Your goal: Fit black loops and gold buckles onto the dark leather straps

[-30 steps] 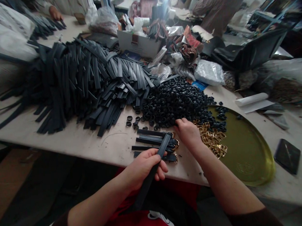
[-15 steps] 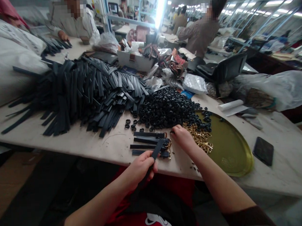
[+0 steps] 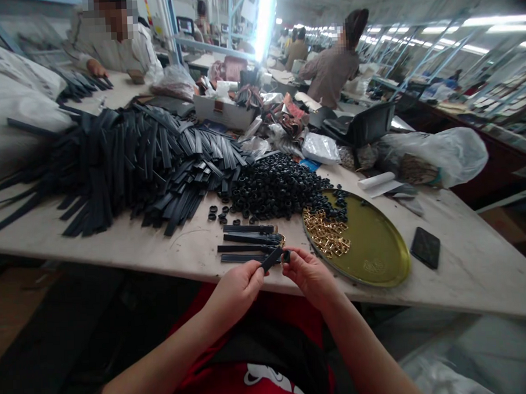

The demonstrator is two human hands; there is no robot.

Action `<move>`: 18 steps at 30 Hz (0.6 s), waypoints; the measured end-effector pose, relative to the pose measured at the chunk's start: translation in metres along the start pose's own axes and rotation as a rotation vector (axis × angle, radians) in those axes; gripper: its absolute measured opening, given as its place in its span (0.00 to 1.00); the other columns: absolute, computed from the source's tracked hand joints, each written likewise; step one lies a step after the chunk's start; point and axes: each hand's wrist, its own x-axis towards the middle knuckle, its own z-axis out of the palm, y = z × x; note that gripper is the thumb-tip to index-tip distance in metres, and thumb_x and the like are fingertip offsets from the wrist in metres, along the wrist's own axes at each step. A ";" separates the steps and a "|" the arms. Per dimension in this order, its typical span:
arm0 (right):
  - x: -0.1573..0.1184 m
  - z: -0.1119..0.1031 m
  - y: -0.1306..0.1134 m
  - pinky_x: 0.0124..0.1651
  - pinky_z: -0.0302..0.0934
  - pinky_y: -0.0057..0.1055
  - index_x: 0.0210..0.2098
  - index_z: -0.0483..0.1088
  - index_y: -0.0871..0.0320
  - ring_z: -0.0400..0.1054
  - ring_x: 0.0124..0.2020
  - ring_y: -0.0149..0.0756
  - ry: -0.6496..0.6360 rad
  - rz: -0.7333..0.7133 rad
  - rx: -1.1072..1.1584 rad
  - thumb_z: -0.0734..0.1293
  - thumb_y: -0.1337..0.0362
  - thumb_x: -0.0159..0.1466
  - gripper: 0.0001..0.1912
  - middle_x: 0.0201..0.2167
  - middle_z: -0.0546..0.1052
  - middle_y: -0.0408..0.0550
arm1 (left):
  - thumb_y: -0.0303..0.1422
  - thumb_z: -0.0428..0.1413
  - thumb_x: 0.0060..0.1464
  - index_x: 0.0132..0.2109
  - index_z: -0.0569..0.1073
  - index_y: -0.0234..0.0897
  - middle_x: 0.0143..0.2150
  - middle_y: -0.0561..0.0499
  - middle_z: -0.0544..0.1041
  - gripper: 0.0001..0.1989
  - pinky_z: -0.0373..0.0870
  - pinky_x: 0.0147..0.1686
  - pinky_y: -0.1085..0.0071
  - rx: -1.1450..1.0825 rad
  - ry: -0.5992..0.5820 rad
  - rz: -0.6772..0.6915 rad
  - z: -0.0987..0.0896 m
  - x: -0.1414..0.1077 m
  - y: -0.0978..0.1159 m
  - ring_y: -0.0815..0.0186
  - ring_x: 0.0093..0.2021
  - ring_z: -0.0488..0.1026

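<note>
My left hand (image 3: 241,288) is closed around a black leather strap (image 3: 272,259), whose free end points up and to the right. Between the thumb and fingers of my right hand (image 3: 307,273) is a small black loop (image 3: 286,256), close to the strap's tip. Just beyond my hands lie several finished-looking straps (image 3: 243,248) in a row, with gold buckles at their right ends. A heap of black loops (image 3: 275,188) rises behind them. Gold buckles (image 3: 328,232) are spread on the left part of a round golden tray (image 3: 379,256).
A large pile of black straps (image 3: 126,162) covers the table's left side. A phone (image 3: 425,248) lies right of the tray. Farther back are a white box (image 3: 224,111), plastic bags (image 3: 322,147) and scraps. Two people (image 3: 112,44) work beyond the table.
My right hand has come from the edge of the loop heap back toward my left hand, now showing a black loop beside the strap tip. The view has shifted slightly to the right.
</note>
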 end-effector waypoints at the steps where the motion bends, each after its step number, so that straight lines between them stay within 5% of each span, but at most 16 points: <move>1: -0.001 -0.001 0.001 0.32 0.64 0.26 0.32 0.72 0.56 0.66 0.24 0.24 -0.003 -0.009 -0.015 0.73 0.58 0.47 0.14 0.26 0.73 0.40 | 0.37 0.43 0.56 0.34 0.72 0.36 0.25 0.53 0.71 0.15 0.57 0.27 0.75 0.014 0.005 0.012 -0.002 -0.002 0.001 0.67 0.26 0.66; 18: -0.003 -0.011 0.002 0.30 0.59 0.27 0.32 0.73 0.58 0.64 0.23 0.27 -0.078 -0.148 -0.364 0.70 0.57 0.51 0.12 0.19 0.71 0.39 | 0.35 0.41 0.56 0.26 0.66 0.36 0.22 0.54 0.67 0.16 0.56 0.25 0.74 0.301 -0.274 -0.034 -0.007 0.013 0.010 0.67 0.25 0.64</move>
